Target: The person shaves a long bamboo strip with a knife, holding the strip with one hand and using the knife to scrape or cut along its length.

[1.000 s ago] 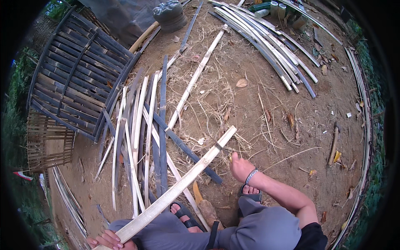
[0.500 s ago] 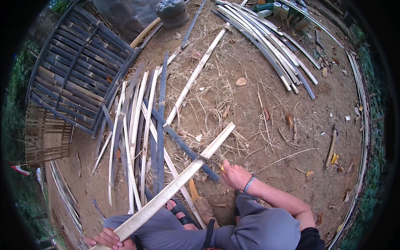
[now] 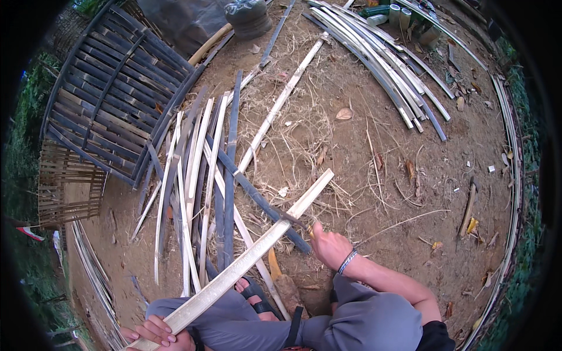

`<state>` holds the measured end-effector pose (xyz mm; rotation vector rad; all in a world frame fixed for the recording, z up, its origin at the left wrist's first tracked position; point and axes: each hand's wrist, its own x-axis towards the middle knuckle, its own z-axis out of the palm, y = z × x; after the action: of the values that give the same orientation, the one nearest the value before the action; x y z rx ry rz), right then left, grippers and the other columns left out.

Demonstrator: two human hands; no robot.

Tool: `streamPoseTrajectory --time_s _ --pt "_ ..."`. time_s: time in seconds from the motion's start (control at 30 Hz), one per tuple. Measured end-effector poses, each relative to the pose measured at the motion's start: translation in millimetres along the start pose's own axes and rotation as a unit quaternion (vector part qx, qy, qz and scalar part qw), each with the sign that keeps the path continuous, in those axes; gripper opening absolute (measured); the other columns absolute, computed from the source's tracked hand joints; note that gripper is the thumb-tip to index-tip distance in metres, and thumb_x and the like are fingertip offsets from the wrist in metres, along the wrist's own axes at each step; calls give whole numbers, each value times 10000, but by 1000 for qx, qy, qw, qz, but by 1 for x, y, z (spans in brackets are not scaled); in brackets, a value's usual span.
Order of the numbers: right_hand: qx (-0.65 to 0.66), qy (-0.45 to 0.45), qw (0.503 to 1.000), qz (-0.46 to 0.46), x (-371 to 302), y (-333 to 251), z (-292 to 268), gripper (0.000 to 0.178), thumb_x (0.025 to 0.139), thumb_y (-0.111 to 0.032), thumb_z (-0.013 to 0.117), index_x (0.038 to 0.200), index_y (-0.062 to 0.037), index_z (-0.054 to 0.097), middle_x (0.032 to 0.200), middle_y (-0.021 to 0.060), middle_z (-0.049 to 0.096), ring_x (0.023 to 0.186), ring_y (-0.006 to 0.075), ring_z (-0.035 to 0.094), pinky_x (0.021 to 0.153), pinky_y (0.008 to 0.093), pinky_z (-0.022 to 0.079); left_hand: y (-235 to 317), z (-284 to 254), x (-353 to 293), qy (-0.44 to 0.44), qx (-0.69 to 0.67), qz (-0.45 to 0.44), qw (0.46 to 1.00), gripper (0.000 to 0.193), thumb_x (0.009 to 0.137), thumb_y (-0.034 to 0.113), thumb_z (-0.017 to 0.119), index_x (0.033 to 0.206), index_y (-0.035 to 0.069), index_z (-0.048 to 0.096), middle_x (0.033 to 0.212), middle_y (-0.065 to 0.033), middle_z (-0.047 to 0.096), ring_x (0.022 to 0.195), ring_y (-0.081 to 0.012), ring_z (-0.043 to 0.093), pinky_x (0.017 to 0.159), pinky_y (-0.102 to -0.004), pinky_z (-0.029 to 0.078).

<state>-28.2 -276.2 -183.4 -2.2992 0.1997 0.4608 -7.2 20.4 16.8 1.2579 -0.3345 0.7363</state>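
A long split bamboo strip (image 3: 243, 264), pale inner side up, runs slantwise from the lower left to the middle of the view, across my left thigh. Its near end is in my left hand (image 3: 153, 332), fingers wrapped round it. My right hand (image 3: 331, 248), with a bracelet at the wrist, is closed round the handle of a knife (image 3: 297, 222). The dark blade meets the strip's edge partway along; most of the handle is hidden by my fingers. Beneath the strip's far part lies a dark bamboo slat (image 3: 249, 189).
Many bamboo slats (image 3: 196, 158) lie in a loose pile at left, others (image 3: 380, 55) at the far right. A slatted bamboo bench (image 3: 114, 88) stands far left. Shavings (image 3: 293, 134) litter the soil. A short tool with a wooden handle (image 3: 467, 209) lies at right.
The whole view has shifted slightly to the right. More of the knife blade shows between my right hand and the strip; both hands keep their grip.
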Motion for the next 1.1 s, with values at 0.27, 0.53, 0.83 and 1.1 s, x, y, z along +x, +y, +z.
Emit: streamPoseTrajectory --time_s 0.27,0.53,0.83,1.1 --pt "-33 2 999 -13 4 8 -1 135 869 -92 401 914 17 337 593 278 571 591 442 602 531 527 485 0 4 0 0 6 0 1000 289 964 341 319 848 86 390 399 26 311 303 -65 261 370 -186 268" --pt "-32 -12 999 -34 7 5 -6 148 882 -126 414 909 -3 336 579 264 570 567 434 597 509 520 480 -3 4 2 26 14 1 1000 287 965 334 317 849 82 392 397 27 309 302 -65 259 369 -189 266" --pt "-28 -15 999 -22 3 -6 -5 142 898 -129 393 903 4 343 573 253 572 567 423 605 503 516 481 -4 -1 2 20 -3 -11 1000 295 962 339 320 845 80 398 409 17 324 314 -74 284 371 -198 277" --pt "-57 6 998 -40 4 -3 0 123 883 -107 408 903 2 352 564 240 568 563 403 608 483 497 482 -2 0 2 11 8 -15 1000 294 961 336 316 859 74 404 408 25 304 311 -70 279 375 -200 282"
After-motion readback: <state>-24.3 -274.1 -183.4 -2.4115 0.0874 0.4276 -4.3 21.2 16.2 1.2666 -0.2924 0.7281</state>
